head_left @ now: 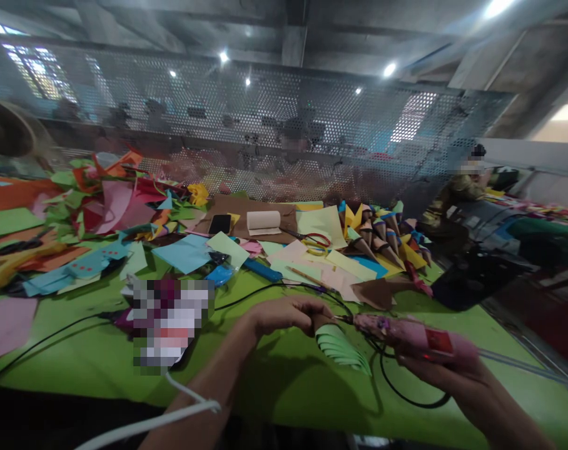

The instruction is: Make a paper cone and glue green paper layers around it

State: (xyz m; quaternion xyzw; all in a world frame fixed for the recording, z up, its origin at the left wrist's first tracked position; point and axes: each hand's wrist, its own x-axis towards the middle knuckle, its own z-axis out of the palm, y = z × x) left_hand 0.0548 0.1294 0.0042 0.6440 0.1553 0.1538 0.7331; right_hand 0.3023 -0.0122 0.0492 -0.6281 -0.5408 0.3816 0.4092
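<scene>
My left hand [288, 314] is closed on a brown paper cone with green pleated paper [341, 347] hanging from it, low over the green table [101, 369]. My right hand [457, 378] grips a pink glue gun [408, 334] whose nozzle points left and touches the brown cone near my left fingers. A black cord [396, 390] loops under the gun.
Coloured paper sheets and scraps [185, 253] cover the table's far half, with scissors [312, 239], a phone [219, 224], a tape roll [263, 221] and a row of finished cones [382, 234]. A person [457, 187] sits at the far right. A perforated screen stands behind.
</scene>
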